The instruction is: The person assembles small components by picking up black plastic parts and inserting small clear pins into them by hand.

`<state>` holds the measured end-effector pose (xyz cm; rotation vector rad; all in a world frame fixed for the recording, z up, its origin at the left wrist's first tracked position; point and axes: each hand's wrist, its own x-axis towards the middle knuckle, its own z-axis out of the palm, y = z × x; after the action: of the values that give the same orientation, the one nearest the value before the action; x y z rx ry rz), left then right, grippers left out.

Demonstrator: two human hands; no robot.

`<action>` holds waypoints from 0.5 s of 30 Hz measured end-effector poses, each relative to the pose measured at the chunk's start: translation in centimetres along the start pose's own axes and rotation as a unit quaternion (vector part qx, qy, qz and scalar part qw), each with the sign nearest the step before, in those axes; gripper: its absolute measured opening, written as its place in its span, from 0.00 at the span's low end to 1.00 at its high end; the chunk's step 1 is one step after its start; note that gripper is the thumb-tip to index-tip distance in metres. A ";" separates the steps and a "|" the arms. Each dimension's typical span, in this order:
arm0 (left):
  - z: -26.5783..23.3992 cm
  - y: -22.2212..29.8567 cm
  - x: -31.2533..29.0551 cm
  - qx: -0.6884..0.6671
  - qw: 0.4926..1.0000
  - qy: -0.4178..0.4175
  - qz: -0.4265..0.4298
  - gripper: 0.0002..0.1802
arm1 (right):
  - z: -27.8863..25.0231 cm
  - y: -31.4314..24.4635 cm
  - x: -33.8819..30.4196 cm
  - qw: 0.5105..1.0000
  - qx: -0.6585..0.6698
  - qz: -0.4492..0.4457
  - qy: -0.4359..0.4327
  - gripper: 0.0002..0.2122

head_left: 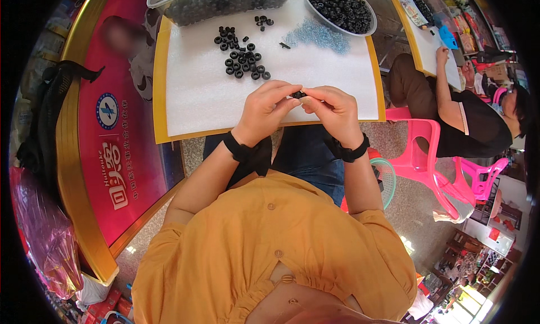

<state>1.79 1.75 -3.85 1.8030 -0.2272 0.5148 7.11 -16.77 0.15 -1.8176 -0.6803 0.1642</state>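
Both my hands meet over the near edge of a white-topped table (197, 99). Between the fingertips of my left hand (264, 109) and my right hand (336, 107) is a small black ring-shaped part (298, 94); both hands pinch it, and the fingers cover much of it. Just beyond my left hand lies a loose group of black rings (242, 62), with a few more black pieces (263, 23) farther back. A short black pin-like piece (284, 45) lies alone near small clear-blue pieces (320, 36) spread on the white sheet.
A clear tub (225, 3) of black parts stands at the far left, a round bowl (371, 28) of black parts at the far right. Pink chairs (419, 155) and a green-rimmed basket (392, 180) are at my right. Another person (472, 113) sits at a second table.
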 end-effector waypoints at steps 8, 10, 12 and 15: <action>-0.2 -0.2 0.1 -0.003 0.999 -0.013 0.040 0.16 | -0.2 1.3 0.1 0.949 0.271 0.158 -0.028 0.08; -0.2 -0.2 0.1 -0.021 0.999 -0.021 0.040 0.16 | -0.5 1.9 0.4 0.907 0.347 0.227 -0.073 0.12; -0.3 -0.2 0.0 -0.038 0.998 -0.027 0.039 0.17 | -0.7 2.2 0.6 0.893 0.369 0.243 -0.089 0.13; -0.2 -0.2 -0.1 -0.058 0.997 -0.031 0.046 0.17 | -1.0 2.6 0.7 0.868 0.401 0.266 -0.120 0.14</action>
<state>1.78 2.03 -4.04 1.7020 -0.3786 0.5004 9.10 -17.77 -1.69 -1.1241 -0.1865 0.9159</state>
